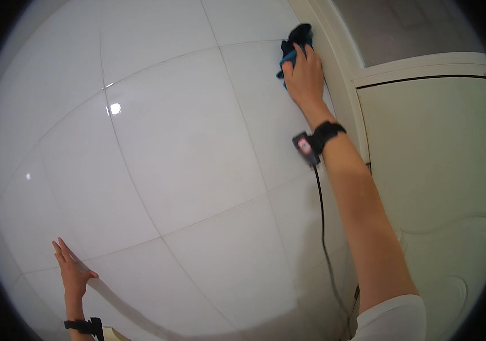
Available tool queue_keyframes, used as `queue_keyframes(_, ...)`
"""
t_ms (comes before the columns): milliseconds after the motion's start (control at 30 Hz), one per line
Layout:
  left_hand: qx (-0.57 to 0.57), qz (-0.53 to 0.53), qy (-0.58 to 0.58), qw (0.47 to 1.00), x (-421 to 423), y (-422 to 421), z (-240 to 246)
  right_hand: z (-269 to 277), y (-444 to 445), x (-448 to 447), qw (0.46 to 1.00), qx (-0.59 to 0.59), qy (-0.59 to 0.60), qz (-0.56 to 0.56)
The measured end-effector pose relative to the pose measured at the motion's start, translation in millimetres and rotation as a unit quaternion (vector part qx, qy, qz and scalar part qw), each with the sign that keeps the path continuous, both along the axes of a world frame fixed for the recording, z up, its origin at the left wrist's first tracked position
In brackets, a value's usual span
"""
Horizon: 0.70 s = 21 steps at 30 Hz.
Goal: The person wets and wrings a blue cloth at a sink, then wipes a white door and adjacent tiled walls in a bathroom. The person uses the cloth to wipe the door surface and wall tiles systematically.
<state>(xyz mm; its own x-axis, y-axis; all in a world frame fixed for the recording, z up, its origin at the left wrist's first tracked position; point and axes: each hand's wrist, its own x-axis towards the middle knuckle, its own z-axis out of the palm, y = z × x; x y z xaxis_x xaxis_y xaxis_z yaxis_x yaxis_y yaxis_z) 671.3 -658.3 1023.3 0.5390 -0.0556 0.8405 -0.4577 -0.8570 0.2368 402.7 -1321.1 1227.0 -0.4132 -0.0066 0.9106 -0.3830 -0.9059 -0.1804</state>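
Note:
My right hand [306, 79] is pressing a crumpled dark blue and black cloth [300, 36] to the white tiled wall [183, 136]. The cloth lies at the wall's right side, beside the cream door frame [332, 55]. Some of it is hidden under my fingers. Low on the left, my left hand [72, 270] is at the same wall with its fingers apart and nothing in it. Whether its palm touches the tiles, I cannot tell.
A black wrist strap with a small device [306, 147] sits on my right wrist, and a black cable [323, 226] hangs from it. Another strap [83, 327] circles my left wrist. Right of the frame stands a pale door [430, 149] beneath a grey panel [413, 25].

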Motion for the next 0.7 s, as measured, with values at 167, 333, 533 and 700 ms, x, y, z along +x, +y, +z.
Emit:
queue_keyframes(167, 0.003, 0.004, -0.005, 1.0, 2.5, 1.6, -1.6, -118.3, 41.2, 9.7, 0.997, 0.051, 0.045, -0.032)
queue_keyframes(333, 0.001, -0.009, -0.011, 1.0, 1.3, 2.1, -1.2, -100.0, 31.9, 14.2, 0.997, -0.015, 0.053, -0.05)
queue_keyframes(533, -0.011, -0.013, -0.016, 1.0, 2.1, 1.2, -2.7, 12.1, 99.4, 44.0, 1.0, -0.004, 0.009, -0.015)
queue_keyframes(700, 0.012, -0.02, -0.035, 0.999, -0.8, 3.4, -4.2, -55.5, 259.9, 117.4, 0.91, -0.378, 0.144, 0.086)
